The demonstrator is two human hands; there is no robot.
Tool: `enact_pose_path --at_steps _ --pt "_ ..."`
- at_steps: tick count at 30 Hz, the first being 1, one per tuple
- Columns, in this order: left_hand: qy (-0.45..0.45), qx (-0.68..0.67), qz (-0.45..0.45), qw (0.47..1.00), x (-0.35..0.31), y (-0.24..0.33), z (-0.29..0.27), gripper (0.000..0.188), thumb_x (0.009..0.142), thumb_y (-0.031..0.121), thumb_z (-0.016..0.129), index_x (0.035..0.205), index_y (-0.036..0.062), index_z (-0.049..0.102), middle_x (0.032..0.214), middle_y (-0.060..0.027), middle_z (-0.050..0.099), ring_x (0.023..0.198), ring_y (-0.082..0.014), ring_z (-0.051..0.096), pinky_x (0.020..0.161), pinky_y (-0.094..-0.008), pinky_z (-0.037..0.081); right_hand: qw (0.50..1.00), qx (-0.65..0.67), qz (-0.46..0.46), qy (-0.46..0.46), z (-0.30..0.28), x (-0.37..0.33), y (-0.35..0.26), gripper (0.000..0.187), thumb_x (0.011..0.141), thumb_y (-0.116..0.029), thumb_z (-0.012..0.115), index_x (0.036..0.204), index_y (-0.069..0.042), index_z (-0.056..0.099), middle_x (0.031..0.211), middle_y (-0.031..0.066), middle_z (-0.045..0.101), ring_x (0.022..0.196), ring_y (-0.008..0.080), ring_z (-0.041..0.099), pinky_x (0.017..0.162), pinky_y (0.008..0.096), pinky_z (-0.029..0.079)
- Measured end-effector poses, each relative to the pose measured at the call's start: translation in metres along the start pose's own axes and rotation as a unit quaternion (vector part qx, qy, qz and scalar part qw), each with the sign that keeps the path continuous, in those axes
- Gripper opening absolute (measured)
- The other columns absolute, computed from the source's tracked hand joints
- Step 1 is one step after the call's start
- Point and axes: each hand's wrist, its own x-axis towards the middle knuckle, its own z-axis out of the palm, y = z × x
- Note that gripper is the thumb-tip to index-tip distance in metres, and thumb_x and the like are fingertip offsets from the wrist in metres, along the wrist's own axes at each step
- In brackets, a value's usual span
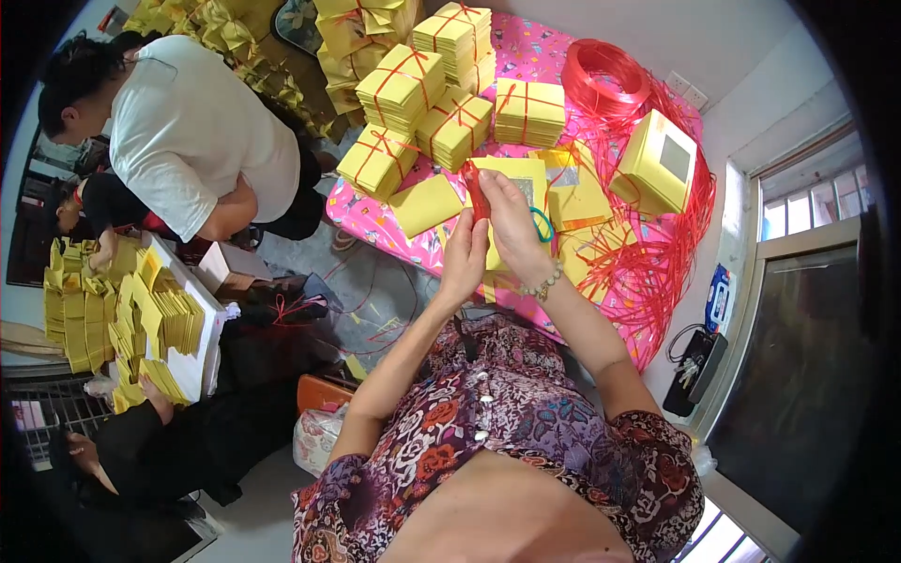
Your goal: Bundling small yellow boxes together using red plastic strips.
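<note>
Both of my hands are together over the pink patterned tablecloth [361, 211]. Between them is a red plastic strip [475, 190], bunched up and upright. My left hand [463, 255] is closed on its lower part, and my right hand [509, 211] grips it from the other side. A teal ring like a scissors handle [542, 224] shows beside my right hand; its blades are hidden. Under my hands lie flat yellow paper sheets [572, 199]. A yellow packet [427, 205] lies to their left. Just beyond stand yellow paper bundles [455, 122] tied crosswise with red strip.
A red strip coil [605, 80] sits far right, with loose red strands [648, 267] trailing down the cloth. A yellow block [657, 161] stands beside them. At left, people [197, 131] work around a white table [211, 324] stacked with yellow paper [169, 314]. A wall and window are right.
</note>
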Motion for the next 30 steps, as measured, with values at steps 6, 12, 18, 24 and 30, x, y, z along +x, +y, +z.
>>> enact_pose_path --at_steps 6,12,18,24,30 --pt "-0.041 -0.132 -0.060 0.989 -0.005 0.001 0.004 0.013 0.097 0.020 0.040 0.098 0.0080 0.047 0.066 0.0060 0.039 0.055 -0.0019 0.034 0.046 -0.0174 0.027 0.995 -0.095 -0.043 0.004 -0.003 0.000 -0.006 0.017 0.093 -0.016 0.051 0.096 -0.003 0.060 0.086 -0.0016 0.062 0.072 0.0024 0.054 0.066 0.0175 0.044" --pt "-0.045 -0.211 -0.113 0.970 -0.005 0.006 0.010 0.014 0.096 0.019 0.042 0.100 0.0067 0.047 0.067 0.0059 0.040 0.056 -0.0027 0.035 0.047 -0.0182 0.028 0.999 -0.037 -0.028 0.025 0.002 -0.003 -0.005 0.017 0.092 -0.017 0.054 0.095 -0.003 0.062 0.086 -0.0014 0.062 0.076 0.0026 0.055 0.068 0.0177 0.044" --pt "-0.036 -0.110 -0.081 0.990 0.005 0.013 -0.004 0.021 0.097 0.019 0.041 0.112 0.0057 0.048 0.078 0.0029 0.047 0.069 -0.0054 0.043 0.059 -0.0198 0.037 0.998 -0.047 -0.044 -0.016 0.004 -0.006 -0.002 0.031 0.097 -0.026 0.041 0.116 -0.004 0.052 0.111 0.0044 0.057 0.096 0.0086 0.054 0.080 0.0222 0.045" --pt "0.072 -0.380 -0.002 0.922 0.026 0.066 -0.055 0.015 0.096 0.023 0.042 0.093 0.0097 0.047 0.072 0.0018 0.047 0.064 -0.0089 0.045 0.065 -0.0238 0.042 0.915 -0.229 0.127 -0.307 -0.005 -0.028 0.001 0.045 0.099 -0.040 0.027 0.104 -0.002 0.052 0.088 0.0045 0.060 0.074 0.0098 0.054 0.069 0.0246 0.045" --pt "0.139 -0.311 0.027 0.940 0.013 0.039 -0.167 0.017 0.096 0.025 0.043 0.084 0.0141 0.040 0.061 0.0070 0.031 0.045 -0.0011 0.025 0.040 -0.0181 0.020 0.774 -0.290 0.285 -0.486 -0.083 0.006 -0.040 0.032 0.096 -0.033 0.041 0.091 -0.005 0.056 0.064 -0.0056 0.042 0.056 0.0033 0.038 0.049 0.0194 0.033"
